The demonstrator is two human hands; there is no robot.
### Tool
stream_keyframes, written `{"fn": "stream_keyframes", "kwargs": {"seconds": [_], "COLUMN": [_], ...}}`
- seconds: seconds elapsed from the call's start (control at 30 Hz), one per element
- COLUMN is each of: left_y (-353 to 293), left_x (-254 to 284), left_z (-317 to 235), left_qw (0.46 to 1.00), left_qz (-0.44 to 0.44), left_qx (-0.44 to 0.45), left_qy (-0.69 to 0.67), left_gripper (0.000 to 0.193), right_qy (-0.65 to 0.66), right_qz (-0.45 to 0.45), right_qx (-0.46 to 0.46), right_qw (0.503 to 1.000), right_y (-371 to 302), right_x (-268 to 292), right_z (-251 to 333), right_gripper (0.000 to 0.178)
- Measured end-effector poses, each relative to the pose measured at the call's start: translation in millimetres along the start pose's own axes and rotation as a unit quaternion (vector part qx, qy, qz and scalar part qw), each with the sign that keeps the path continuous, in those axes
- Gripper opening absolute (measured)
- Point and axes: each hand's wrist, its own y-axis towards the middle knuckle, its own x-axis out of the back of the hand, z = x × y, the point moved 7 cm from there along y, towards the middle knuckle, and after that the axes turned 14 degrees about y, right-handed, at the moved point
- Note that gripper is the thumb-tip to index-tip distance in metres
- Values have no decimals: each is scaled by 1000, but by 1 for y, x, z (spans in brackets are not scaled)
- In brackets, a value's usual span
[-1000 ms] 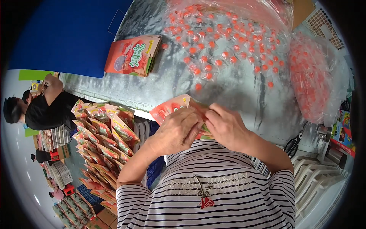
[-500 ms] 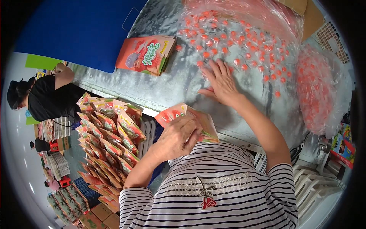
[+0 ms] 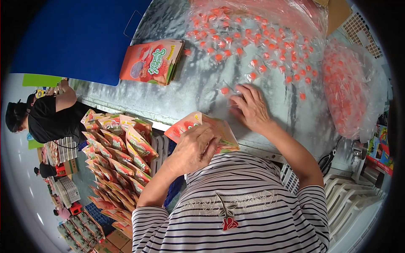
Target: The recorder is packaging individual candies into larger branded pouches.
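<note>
At the near edge of the table my left hand [image 3: 193, 148] is closed on a pink and red printed pouch [image 3: 225, 130], its fingers pressed over the upper face. My right hand [image 3: 253, 111] rests low over the tabletop, right of the pouch, fingers loosely bent and spread and the thumb side blurred. Just beyond its fingertips lies a red candy in a clear wrapper [image 3: 224, 90]. Many more wrapped candies [image 3: 261, 68] are scattered farther back. Whatever may be under the right palm is hidden.
Flat pouches [image 3: 147, 63] are stacked at the back left, beside a blue panel [image 3: 67, 38]. Filled pouches [image 3: 114, 156] stand in rows to my left. A clear bag of candies [image 3: 346, 92] sits on the right. Another person [image 3: 46, 114] works at far left.
My right hand has drawn back from the candies toward the pouch, its fingers bending more, and one candy now lies nearer. My left hand keeps its hold on the pouch. The view has shifted slightly.
</note>
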Motion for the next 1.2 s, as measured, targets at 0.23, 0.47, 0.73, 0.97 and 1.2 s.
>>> {"fn": "stream_keyframes", "kwargs": {"seconds": [0.23,0.47,0.73,0.97,1.2], "left_y": [-3,3,18,28,30], "left_x": [-1,3,5,-7,-2], "left_z": [3,-4,-12,-18,-23], "left_qw": [1000,1000,1000,999,998], "left_qz": [14,3,3,37,29], "left_qx": [21,-12,-23,-28,-23], "left_qy": [-11,0,-6,-6,-40], "left_gripper": [10,10,9,10,8], "right_qy": [-45,-71,240,736,474], "right_qz": [-33,-17,-180,-235,-192], "right_qx": [18,2,-218,-329,-167], "right_qw": [998,997,929,543,843], "right_y": [-9,-36,-33,10,24], "right_x": [19,30,60,49,49], "right_z": [14,1,-56,18,54], "right_gripper": [40,28,8,29,34]}}
